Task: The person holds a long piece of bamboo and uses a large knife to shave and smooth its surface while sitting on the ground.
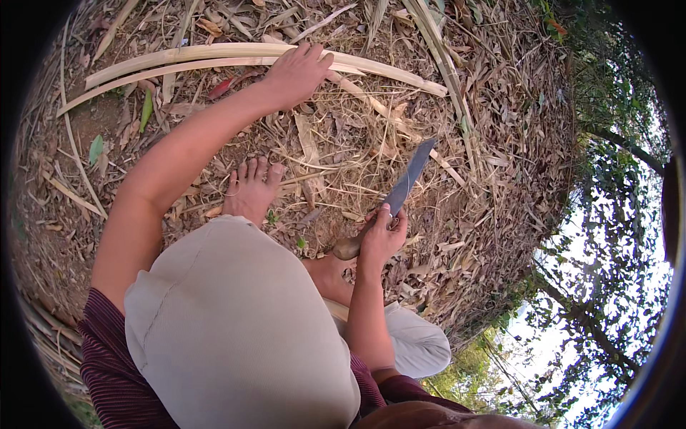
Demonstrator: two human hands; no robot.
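Observation:
My left hand [299, 74] reaches far forward, its fingers wrapped over a pale split bamboo strip [179, 54] that lies across the ground. A thinner bamboo strip [146, 74] runs just nearer to me and passes under the same hand. On the right, my right hand [383, 232] is closed around a machete [413, 176]. Its dark blade points up and away to the right, and the rounded wooden handle [348, 247] sticks out below the fingers. The blade is apart from the strips. My palm hides part of the strips.
My bare foot [253, 187] rests on the ground between my arms; the other is tucked near the machete handle. Thin shavings [364, 146] lie in the middle. Longer strips [446, 68] lie at the far right, with dry leaves all around and trees [607, 236] beyond.

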